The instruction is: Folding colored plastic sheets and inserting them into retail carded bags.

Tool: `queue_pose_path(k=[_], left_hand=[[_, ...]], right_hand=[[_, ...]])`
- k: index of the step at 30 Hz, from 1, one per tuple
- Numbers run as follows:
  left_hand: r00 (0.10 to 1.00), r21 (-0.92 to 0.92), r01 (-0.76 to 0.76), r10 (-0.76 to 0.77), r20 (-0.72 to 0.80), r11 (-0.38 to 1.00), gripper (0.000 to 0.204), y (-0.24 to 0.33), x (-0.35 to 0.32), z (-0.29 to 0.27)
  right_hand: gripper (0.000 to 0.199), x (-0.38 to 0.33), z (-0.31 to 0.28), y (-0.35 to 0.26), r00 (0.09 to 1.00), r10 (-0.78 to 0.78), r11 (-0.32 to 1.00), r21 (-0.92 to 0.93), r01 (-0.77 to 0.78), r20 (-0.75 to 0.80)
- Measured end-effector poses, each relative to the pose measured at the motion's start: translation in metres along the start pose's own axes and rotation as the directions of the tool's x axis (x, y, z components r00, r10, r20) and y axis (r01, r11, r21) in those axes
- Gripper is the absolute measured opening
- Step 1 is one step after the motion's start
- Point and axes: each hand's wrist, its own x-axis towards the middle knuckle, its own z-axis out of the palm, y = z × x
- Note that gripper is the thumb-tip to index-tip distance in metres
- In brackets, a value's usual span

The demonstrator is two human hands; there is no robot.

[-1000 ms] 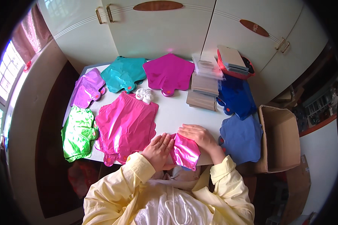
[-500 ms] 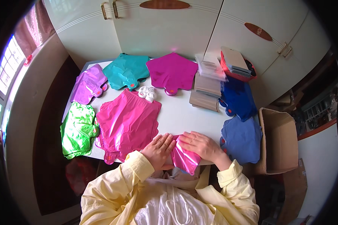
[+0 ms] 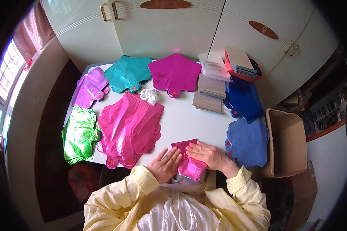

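Observation:
A folded pink foil balloon (image 3: 191, 168), narrow and shiny, lies at the table's near edge, its lower end hanging toward my lap. My right hand (image 3: 210, 154) rests flat on its upper right part with fingers stretched out. Along its left edge lies my left hand (image 3: 165, 165), fingers extended and holding nothing. To the left a stack of flat pink foil balloons (image 3: 131, 123) is spread out, with rounded tabs at the near end. A small bundle of white ribbon or string (image 3: 149, 96) sits at the stack's far edge.
Around the white table (image 3: 177, 123) lie foil balloons in green (image 3: 79, 134), purple (image 3: 89, 88), teal (image 3: 127, 73), magenta (image 3: 174, 73), dark blue (image 3: 245, 100) and light blue (image 3: 247, 142). Card stacks (image 3: 210, 98) and a red basket (image 3: 258, 73) stand back right. A cardboard box (image 3: 287, 144) is right.
My left hand has shifted slightly down and off the foil. My right hand has slid a little down over the pink balloon, whose far edge now shows more. The view has moved slightly.

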Motion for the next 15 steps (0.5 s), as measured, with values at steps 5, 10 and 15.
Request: queue_pose_path(k=[5,10,15], left_hand=[[0.994,-0.015,-0.007,0.005,-0.109,1.000,0.045,0.014,-0.005,0.002],[0.966,-0.119,-0.061,0.029,-0.255,0.991,0.040,0.020,-0.007,0.010],[0.939,-0.533,-0.049,-0.143,-0.312,0.844,0.031,0.011,-0.003,-0.001]], right_hand=[[0.045,-0.009,-0.007,-0.018,0.997,0.039,0.997,-0.071,-0.034,0.064],[0.047,-0.018,-0.015,-0.037,0.996,0.029,0.989,-0.150,-0.016,0.083],[0.027,-0.026,-0.007,-0.051,0.953,0.250,0.953,0.218,-0.211,-0.170]])
